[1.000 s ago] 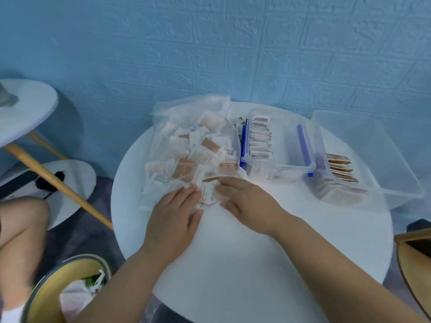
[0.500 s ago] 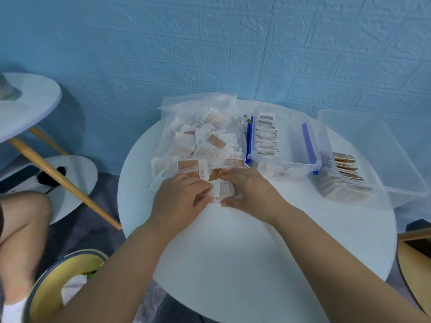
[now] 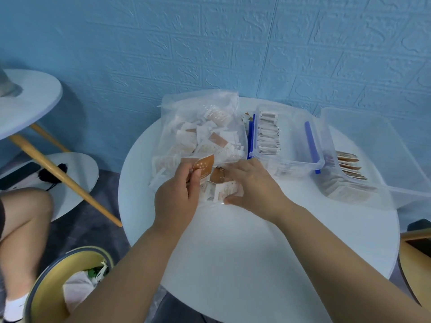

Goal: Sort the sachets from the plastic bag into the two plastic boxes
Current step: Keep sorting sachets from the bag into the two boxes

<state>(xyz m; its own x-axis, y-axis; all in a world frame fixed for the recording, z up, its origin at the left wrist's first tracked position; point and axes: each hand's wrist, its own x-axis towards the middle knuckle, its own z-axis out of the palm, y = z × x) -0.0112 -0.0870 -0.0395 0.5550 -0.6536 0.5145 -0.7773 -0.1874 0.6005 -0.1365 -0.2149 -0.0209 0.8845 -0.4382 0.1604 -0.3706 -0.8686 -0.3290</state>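
A clear plastic bag (image 3: 198, 127) full of white and brown sachets lies at the back of the round white table (image 3: 256, 252). My left hand (image 3: 177, 194) pinches a brown dotted sachet (image 3: 204, 164) lifted just above the bag's mouth. My right hand (image 3: 251, 185) rests on a small heap of white sachets (image 3: 219, 191) at the bag's mouth, its fingers curved over them. To the right stands a clear box with blue clips (image 3: 310, 145) holding a row of white sachets. Further right, a larger clear box (image 3: 382, 150) holds brown sachets.
A blue embossed wall runs right behind the table. A second white table (image 3: 25, 101) with wooden legs stands at left. A yellow bin (image 3: 46, 287) with rubbish sits on the floor at lower left, beside a person's knee (image 3: 25, 217). A wooden chair edge (image 3: 417, 259) shows at right.
My left hand, flat on the sachets a second ago, has curled and lifted a brown sachet. My right hand has drawn a few white sachets out towards me.
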